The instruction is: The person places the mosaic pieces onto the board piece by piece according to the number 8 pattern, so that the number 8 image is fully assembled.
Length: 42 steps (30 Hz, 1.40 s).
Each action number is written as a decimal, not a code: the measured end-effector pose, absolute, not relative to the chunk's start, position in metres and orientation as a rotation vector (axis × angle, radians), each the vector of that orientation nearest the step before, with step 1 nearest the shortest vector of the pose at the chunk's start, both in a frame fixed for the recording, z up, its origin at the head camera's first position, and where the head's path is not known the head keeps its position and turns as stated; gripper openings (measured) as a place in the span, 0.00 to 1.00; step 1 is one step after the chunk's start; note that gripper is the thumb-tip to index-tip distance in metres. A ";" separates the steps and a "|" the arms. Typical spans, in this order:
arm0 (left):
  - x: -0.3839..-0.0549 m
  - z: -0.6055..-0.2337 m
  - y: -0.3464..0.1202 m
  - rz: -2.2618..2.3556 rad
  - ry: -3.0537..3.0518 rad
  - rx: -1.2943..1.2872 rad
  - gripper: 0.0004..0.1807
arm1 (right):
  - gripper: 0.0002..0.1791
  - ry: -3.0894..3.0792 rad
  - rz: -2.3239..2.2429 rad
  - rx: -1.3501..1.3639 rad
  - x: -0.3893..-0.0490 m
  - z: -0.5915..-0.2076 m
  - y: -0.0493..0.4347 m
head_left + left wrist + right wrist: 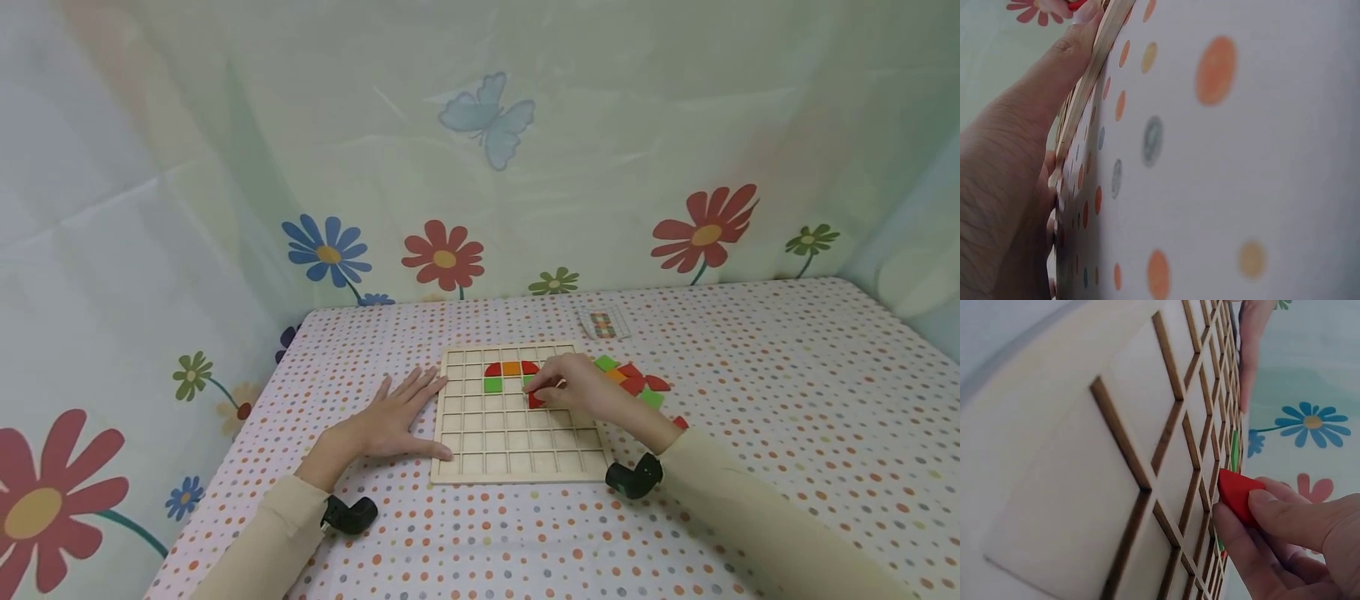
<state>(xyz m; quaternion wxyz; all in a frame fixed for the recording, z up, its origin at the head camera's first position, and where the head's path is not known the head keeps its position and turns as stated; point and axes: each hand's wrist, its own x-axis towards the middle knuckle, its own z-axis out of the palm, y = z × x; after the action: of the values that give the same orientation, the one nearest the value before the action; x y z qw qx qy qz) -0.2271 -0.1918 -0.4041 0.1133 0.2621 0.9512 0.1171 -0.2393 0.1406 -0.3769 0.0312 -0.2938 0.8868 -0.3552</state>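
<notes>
A wooden grid board (480, 467) lies on the table. My left hand (393, 421) rests at its left edge, fingers spread; in the left wrist view the thumb (1063, 62) touches the frame. Over the board, my right hand (573, 387) pinches a red tile (1238, 495) between thumb and fingers, tilted against a grid rib. Set in the grid are a red rounded tile (492, 369), an orange square tile (512, 368), another red tile (529, 367) and a green square tile (492, 385). A second green tile (528, 381) is partly hidden by the right hand.
Several loose red, green and orange tiles (652, 399) lie right of the board, partly behind the right forearm. A small card with a coloured pattern (603, 323) lies beyond the board. A dotted cloth (787, 400) covers the table; a flowered curtain (600, 167) hangs behind.
</notes>
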 end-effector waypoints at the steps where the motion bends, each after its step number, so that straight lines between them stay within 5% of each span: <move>1: -0.227 -0.404 -0.191 0.344 2.790 0.771 0.63 | 0.08 2.736 -1.094 -0.894 -0.239 -0.377 0.140; 42: -0.228 -0.404 -0.193 0.351 2.775 0.775 0.65 | 0.09 2.891 -0.775 -0.892 -0.235 -0.373 0.112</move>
<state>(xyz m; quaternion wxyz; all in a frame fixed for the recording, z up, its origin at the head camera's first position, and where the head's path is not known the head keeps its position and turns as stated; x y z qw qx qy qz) -0.2284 -0.1928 -0.4040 0.1194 0.2650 0.9493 0.1200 -0.2345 0.1120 -0.3728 0.0092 -0.2856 0.9257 -0.2480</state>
